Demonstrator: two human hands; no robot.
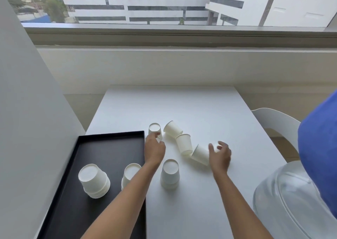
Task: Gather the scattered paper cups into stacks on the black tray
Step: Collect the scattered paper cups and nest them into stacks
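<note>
The black tray (102, 147) lies at the table's left. On it stand two upside-down stacks of white paper cups: a tall stack (94, 181) and a second stack (130, 173) partly hidden by my left forearm. My left hand (155, 149) grips an upside-down cup (154, 128) just right of the tray's far corner. My right hand (220, 155) closes around the base of a cup lying on its side (200, 154). Two more cups lie tipped between them, one further back (172, 129) and one nearer (184, 143). A short upside-down stack (170, 174) stands on the table.
The white table (182, 103) ends toward a low wall under a window. A white chair (273, 122) stands at the right. A clear plastic lid or container (284, 198) and blue fabric (321, 147) sit at the near right. A grey wall borders the left.
</note>
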